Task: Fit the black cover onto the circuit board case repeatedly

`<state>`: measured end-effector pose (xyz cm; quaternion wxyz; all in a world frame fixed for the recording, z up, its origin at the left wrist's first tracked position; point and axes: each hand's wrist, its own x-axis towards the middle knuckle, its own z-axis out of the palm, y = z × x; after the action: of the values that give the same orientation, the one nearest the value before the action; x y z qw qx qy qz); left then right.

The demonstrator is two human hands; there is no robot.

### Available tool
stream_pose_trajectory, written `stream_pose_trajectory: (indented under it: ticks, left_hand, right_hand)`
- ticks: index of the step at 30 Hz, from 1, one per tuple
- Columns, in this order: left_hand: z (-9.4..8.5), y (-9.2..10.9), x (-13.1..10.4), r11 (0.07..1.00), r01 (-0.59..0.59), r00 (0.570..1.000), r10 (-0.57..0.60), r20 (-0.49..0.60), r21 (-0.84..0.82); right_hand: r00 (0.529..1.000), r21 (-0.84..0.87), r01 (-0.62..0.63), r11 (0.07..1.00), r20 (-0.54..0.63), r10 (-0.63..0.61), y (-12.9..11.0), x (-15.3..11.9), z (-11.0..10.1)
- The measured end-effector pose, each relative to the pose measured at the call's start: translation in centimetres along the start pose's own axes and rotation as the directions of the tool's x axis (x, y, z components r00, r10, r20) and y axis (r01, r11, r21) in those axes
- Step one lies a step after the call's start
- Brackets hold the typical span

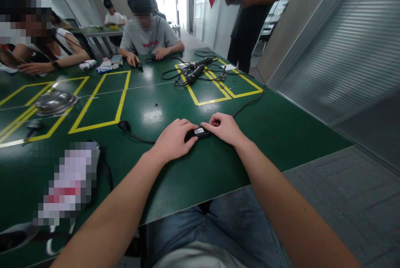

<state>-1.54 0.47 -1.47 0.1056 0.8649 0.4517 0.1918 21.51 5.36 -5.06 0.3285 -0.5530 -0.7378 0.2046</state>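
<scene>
Light, even pressure over the broad, flat green table [265, 135] looks wisest here! The bare left hand [175, 140] pinches one end, thumb opposite fingers; the bare right hand [227, 129] touches the other, grip partly hidden. Between them, the black oblong box [205, 134], white rectangular label [198, 130] facing up.
</scene>
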Motion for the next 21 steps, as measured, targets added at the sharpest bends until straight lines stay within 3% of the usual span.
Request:
stream_pose_trajectory:
  ticks: [6, 12, 14, 17, 21]
  left_hand:
    - [-0.3, 0.2, 0.0, 0.999, 0.032, 0.999, -0.033, 0.04, 0.02]
    - [-0.7, 0.9, 0.1, 0.962, 0.259, 0.956, -0.268, 0.116, 0.083]
    - [-0.8, 1.1, 0.3, 0.947, 0.287, 0.942, -0.307, 0.137, 0.146]
    - [-0.8, 1.4, 0.3, 0.938, 0.28, 0.94, -0.311, 0.138, 0.204]
    - [-0.6, 1.2, 0.1, 0.954, 0.253, 0.956, -0.272, 0.11, 0.163]
  right_hand:
    - [0.999, -0.139, 0.025, 0.99, 0.044, -0.019, -0.5, -0.1, -0.2]
    - [0.996, -0.37, 0.073, 0.926, 0.078, -0.048, -0.9, -0.1, -0.1]
    - [0.997, -0.432, 0.062, 0.9, 0.074, -0.033, -1.1, -0.1, 0.0]
    - [0.996, -0.497, 0.066, 0.865, 0.084, -0.027, -1.5, -0.3, 0.1]
    - [0.995, -0.518, 0.067, 0.853, 0.101, -0.017, -1.9, -0.4, 0.0]
